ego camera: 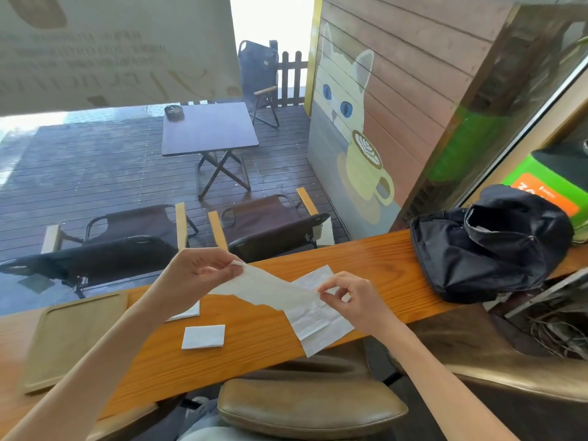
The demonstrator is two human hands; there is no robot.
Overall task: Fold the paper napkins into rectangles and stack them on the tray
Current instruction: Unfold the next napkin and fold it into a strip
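Note:
A white paper napkin (270,289) is stretched in the air over the wooden counter (254,342). My left hand (197,270) pinches its far left corner and my right hand (348,296) pinches its right end. Beneath it an unfolded white napkin (318,326) lies flat on the counter, hanging slightly over the near edge. A small folded napkin rectangle (203,337) rests on the counter to the left. Another folded one (187,311) is partly hidden behind my left forearm. The light wooden tray (73,338) sits at the counter's left end with nothing on it.
A black bag (490,243) lies on the counter's right end, next to a green box (541,183). A padded brown seat back (311,405) is below the counter's near edge. Beyond the window are folding chairs and a dark table on a deck.

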